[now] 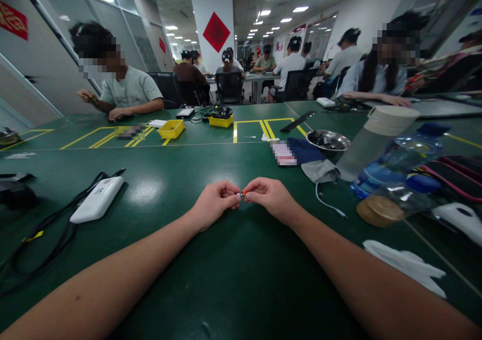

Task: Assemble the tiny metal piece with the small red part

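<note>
Over the middle of the green table (165, 285), my left hand (213, 204) and my right hand (271, 199) meet fingertip to fingertip. Between them is a small silver and orange piece (242, 195), too small for me to tell its kind. Thumb and fingers of the left hand pinch its silver side. The right hand is closed in a pinch at the orange side. The fingertips hide much of the piece, and whether it is one part or two joined ones I cannot tell.
At left lies a white power bank (97, 199) beside black cables (62, 237). On the right stand a pale tumbler (367, 141), a water bottle (399, 154), a metal bowl (328, 146) and crumpled tissue (404, 264). Yellow trays (171, 129) are farther back. People sit across and around.
</note>
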`<state>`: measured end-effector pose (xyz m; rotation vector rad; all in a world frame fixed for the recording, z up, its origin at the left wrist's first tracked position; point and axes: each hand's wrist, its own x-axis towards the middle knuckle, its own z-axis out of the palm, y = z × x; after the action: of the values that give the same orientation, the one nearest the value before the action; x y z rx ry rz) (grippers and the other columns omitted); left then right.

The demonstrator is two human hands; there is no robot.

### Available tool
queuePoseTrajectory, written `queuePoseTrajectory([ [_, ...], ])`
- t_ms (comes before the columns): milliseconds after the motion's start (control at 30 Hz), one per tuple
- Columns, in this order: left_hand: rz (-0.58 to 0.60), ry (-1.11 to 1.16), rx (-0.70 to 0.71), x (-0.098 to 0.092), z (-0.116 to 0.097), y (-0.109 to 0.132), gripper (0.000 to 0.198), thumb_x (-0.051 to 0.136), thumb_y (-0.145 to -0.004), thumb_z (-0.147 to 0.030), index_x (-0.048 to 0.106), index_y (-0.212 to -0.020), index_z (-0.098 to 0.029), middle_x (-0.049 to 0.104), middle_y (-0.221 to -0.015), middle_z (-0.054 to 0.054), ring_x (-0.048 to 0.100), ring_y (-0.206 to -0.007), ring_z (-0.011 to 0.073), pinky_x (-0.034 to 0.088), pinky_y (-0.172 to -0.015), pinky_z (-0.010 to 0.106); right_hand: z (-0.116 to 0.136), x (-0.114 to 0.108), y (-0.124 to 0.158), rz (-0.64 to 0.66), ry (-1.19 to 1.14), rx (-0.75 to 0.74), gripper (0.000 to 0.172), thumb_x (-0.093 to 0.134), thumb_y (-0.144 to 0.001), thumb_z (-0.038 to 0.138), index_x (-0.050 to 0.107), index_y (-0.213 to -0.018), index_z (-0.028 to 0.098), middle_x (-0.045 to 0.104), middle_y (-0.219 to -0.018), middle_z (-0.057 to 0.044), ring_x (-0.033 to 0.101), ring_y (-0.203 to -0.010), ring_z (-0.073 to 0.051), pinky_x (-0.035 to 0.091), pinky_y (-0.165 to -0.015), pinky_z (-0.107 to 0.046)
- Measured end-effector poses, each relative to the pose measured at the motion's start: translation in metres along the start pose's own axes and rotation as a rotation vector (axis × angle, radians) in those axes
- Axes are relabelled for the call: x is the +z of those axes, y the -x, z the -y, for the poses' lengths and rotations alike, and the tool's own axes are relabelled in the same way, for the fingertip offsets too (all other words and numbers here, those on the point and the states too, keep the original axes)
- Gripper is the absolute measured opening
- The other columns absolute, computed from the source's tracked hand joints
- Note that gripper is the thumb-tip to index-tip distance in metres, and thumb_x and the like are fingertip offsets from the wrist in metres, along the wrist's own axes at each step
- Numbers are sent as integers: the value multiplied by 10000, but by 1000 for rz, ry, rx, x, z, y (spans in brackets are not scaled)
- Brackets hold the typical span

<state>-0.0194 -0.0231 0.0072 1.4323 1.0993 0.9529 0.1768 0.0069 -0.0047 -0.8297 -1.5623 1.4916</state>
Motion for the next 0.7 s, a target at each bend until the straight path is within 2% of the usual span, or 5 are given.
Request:
queuePoseTrajectory([
  [200, 54, 24, 4, -4, 3, 0, 225, 704, -804, -273, 677, -979, -134, 691, -755, 31, 622, -675, 122, 503, -684, 269, -2, 1, 0, 27, 57, -12, 216, 774, -705, 267, 655, -845, 153, 731, -796, -38, 709, -764, -172, 540, -723, -309],
  [433, 87, -1, -19, -7, 2, -1, 311, 622, -869, -287, 697, -1136, -148, 732, -871, 62, 620, -730, 132, 503, -749, 290, 3, 6, 3, 22, 175, -30, 165, 756, -710, 259, 631, -753, 162, 686, -666, -8, 657, -611, -141, 504, -599, -269],
  [567, 133, 26, -27, -9, 5, -2, 329, 615, -877, -284, 681, -1159, -129, 729, -894, 81, 621, -741, 133, 499, -754, 290, 1, 7, 5, 34, 197, -47, 168, 746, -730, 273, 616, -760, 170, 678, -666, -4, 653, -590, -137, 501, -576, -261],
  [700, 137, 78, 7, -9, 8, -2, 313, 626, -872, -289, 660, -1146, -143, 701, -847, 50, 607, -713, 124, 491, -729, 282, -5, 4, 4, 44, 280, -86, 197, 736, -760, 313, 589, -788, 186, 664, -679, 6, 644, -578, -136, 492, -548, -250],
])
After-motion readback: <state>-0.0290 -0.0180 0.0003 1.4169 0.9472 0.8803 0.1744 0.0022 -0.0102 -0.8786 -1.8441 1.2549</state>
